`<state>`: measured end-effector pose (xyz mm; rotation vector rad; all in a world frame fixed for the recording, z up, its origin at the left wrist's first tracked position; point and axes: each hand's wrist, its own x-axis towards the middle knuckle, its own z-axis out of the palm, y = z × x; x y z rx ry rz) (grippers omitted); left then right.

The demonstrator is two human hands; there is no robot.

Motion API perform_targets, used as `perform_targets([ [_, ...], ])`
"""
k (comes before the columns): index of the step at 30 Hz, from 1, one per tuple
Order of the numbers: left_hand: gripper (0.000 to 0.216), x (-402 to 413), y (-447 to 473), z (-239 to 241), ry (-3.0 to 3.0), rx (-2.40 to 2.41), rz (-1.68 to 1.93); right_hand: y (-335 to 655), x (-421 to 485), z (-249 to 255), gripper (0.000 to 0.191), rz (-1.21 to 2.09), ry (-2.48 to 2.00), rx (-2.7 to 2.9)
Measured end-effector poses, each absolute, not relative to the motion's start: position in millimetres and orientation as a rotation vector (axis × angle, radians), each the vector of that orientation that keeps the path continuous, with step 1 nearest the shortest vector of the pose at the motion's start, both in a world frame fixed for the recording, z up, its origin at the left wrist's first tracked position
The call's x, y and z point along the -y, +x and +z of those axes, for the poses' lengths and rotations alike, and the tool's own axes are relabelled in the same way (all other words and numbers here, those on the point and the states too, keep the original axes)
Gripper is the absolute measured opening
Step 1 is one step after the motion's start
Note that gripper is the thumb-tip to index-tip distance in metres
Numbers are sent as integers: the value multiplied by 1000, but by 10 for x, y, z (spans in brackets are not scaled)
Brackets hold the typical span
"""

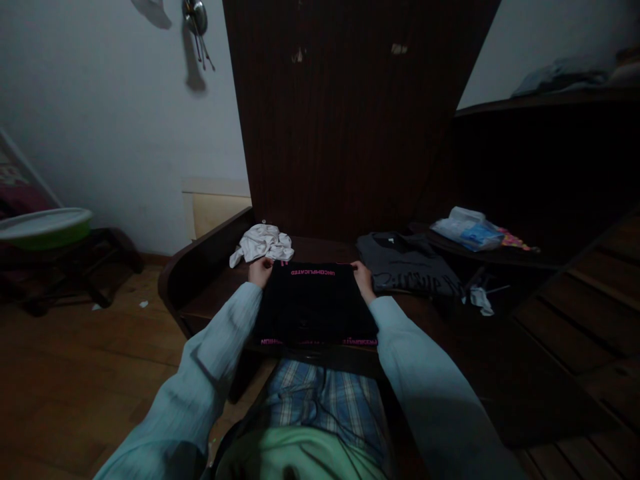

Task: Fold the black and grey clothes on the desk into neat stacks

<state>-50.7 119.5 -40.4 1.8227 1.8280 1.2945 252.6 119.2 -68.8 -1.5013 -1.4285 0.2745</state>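
Note:
A black garment with pink lettering (315, 303) lies folded into a rough rectangle on the dark wooden bench (200, 297) in front of me. My left hand (261, 272) pinches its far left corner. At the far right corner my right hand (364, 279) has its fingers closed on the fabric. A crumpled white cloth (265, 243) rests just beyond my left hand. To the right of my right hand is a dark grey shirt with black lettering (410, 263), laid loosely folded.
A plastic packet (470, 229) sits on a dark surface at the right, with a small white scrap (481, 301) below it. Leftward, a green basin (47, 229) stands on a dark stool (85, 267). The bench's curved armrest (173, 283) rises at the left.

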Motion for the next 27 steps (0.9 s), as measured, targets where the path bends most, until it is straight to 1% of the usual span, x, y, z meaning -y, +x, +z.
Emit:
perform_targets([
  [6,19,-1111,-476,-333,1815,-1855,1184,2516,-1167,-671,17,283,-1499,1431],
  [13,24,-1065,-470,-295,1864,-1883,1161,2506,-1156,-663,14,293,-1497,1411],
  [18,21,-1078,-532,-289,1963,-1845,1293,2518,-1149,-650,11,286,-1481,1378],
  [22,17,-1090,-590,-263,2025,-1769,1469,2522,-1131,-640,8,285,-1464,1349],
  [27,17,-1119,-610,-266,1959,-1718,1624,2485,-1112,-626,4,321,-1442,1320],
])
